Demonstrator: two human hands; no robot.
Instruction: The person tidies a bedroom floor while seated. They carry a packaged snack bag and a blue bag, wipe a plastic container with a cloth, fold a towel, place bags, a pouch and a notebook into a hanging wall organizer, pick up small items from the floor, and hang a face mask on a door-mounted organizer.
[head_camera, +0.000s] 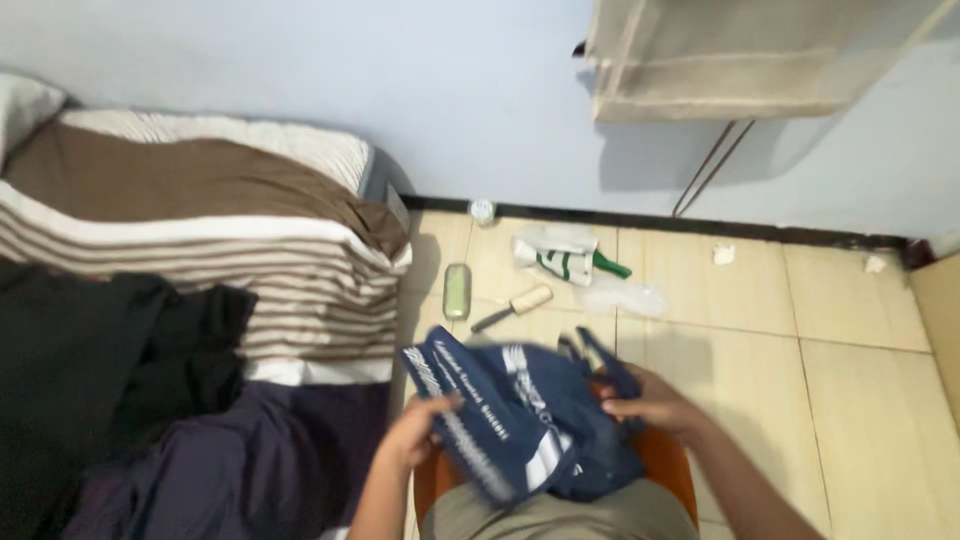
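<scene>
A dark blue cloth bag (520, 415) with white lettering and stripes lies across my lap, over an orange seat (672, 462). My left hand (418, 428) grips the bag's left edge, thumb on top. At the bag's right side my right hand (650, 402) holds the fabric near its blue handles (598, 358). The picture is blurred by motion.
A bed (200, 240) with a brown and white striped cover stands at the left, with black and dark purple clothes (120, 400) heaped on it. On the tiled floor lie a green case (457, 291), a lint roller (518, 305), a white and green bag (560, 255) and clear plastic (625, 297).
</scene>
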